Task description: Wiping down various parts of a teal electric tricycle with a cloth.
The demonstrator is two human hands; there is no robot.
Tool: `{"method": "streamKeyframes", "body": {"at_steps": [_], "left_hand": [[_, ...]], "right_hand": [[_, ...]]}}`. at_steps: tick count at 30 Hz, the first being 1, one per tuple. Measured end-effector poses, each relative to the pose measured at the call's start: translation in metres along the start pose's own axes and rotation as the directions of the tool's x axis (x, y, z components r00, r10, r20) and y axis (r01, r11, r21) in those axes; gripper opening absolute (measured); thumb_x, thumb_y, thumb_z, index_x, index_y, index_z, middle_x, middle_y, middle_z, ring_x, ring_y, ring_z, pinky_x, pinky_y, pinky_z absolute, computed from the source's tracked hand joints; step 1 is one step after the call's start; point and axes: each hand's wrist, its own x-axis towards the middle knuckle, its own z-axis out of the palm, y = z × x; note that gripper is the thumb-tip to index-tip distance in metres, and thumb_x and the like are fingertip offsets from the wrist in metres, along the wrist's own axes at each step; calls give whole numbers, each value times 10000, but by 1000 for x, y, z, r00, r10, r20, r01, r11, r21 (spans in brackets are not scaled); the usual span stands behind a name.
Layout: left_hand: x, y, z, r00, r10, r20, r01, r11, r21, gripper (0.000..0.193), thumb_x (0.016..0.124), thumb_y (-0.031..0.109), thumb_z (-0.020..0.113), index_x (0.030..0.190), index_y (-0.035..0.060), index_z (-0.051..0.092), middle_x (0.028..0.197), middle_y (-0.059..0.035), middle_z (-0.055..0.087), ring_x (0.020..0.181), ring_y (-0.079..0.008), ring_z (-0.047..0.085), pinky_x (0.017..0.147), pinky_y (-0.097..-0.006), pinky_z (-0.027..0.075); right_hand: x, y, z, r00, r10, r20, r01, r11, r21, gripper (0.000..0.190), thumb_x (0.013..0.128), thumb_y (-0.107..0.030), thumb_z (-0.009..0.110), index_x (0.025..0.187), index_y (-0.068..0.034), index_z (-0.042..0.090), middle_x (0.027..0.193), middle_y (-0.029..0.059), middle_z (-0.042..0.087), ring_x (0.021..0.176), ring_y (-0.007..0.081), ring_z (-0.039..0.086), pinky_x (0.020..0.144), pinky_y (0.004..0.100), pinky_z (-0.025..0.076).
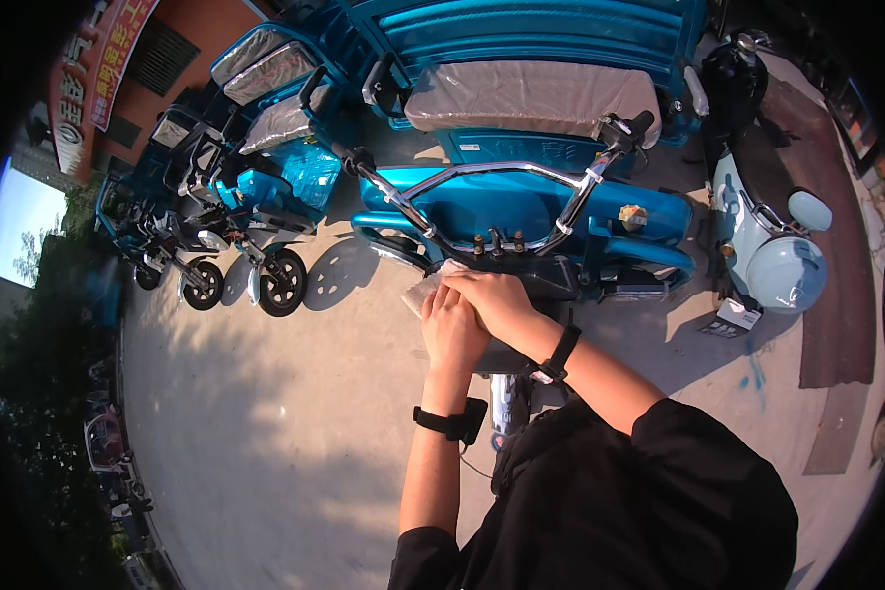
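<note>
A pale cloth point(422, 295) is bunched under my two hands at the front of a blue cargo tricycle. My left hand point(453, 324) grips it with the fingers pointing forward. Crossing in from the right, my right hand point(495, 304) overlaps the left fingers, its fingertips on the cloth too. The cloth lies against the left side of the black front housing point(557, 274), below the chrome handlebar point(501, 169). My hands hide part of that housing and of the cloth. Black straps with small devices circle both wrists.
Behind the handlebar is a plastic-wrapped bench seat point(531, 92). A crumpled wrapper point(633, 216) lies on the blue footboard point(472, 199). More tricycles point(265, 199) stand at the left. At the right is a pale blue scooter point(737, 214) with a helmet point(788, 273). Concrete ground point(265, 420) spreads below.
</note>
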Motion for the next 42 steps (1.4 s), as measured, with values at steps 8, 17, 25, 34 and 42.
{"method": "streamKeyframes", "body": {"at_steps": [8, 17, 25, 34, 42], "left_hand": [[16, 70, 26, 993, 95, 67, -89, 993, -81, 433, 798, 266, 764, 1145, 7, 730, 1157, -166, 748, 1141, -351, 708, 1079, -466, 502], [40, 120, 66, 964, 214, 160, -178, 961, -211, 450, 790, 260, 766, 1154, -2, 725, 1153, -199, 749, 1202, -343, 683, 1107, -465, 501], [35, 128, 60, 967, 44, 250, -16, 993, -114, 535, 853, 315, 734, 1268, -22, 696, 1313, -231, 703, 1307, -374, 634, 1154, -501, 457], [32, 103, 40, 950, -91, 298, 73, 995, 70, 718, 844, 455, 762, 1355, -37, 652, 1365, -243, 676, 1365, -405, 584, 1164, -530, 432], [88, 46, 34, 777, 175, 604, -26, 969, -247, 872, 631, 467, 911, 1355, 52, 659, 1393, -175, 668, 1343, -336, 597, 1155, -441, 450]], "right_hand": [[-46, 42, -60, 995, 11, -98, -15, 999, -39, 370, 892, -128, 657, 1258, -147, 706, 1163, 110, 773, 978, 331, 761, 783, 438, 615], [-81, 85, -107, 986, 138, -95, -137, 990, 9, 421, 887, -38, 615, 1300, -88, 685, 1282, 172, 725, 1073, 382, 729, 902, 456, 603], [-67, 86, -115, 999, 41, 31, -41, 999, -5, 424, 901, -31, 618, 1320, -35, 679, 1365, 177, 692, 1227, 373, 675, 1008, 442, 570], [-32, 78, -92, 975, -75, 209, 43, 988, 151, 468, 977, -32, 576, 1442, -57, 619, 1510, 160, 605, 1380, 329, 596, 1127, 401, 512], [11, 81, -79, 884, 179, 433, -131, 982, -139, 463, 966, -75, 560, 1425, -14, 569, 1380, 196, 674, 1247, 377, 663, 1018, 469, 561]]}}
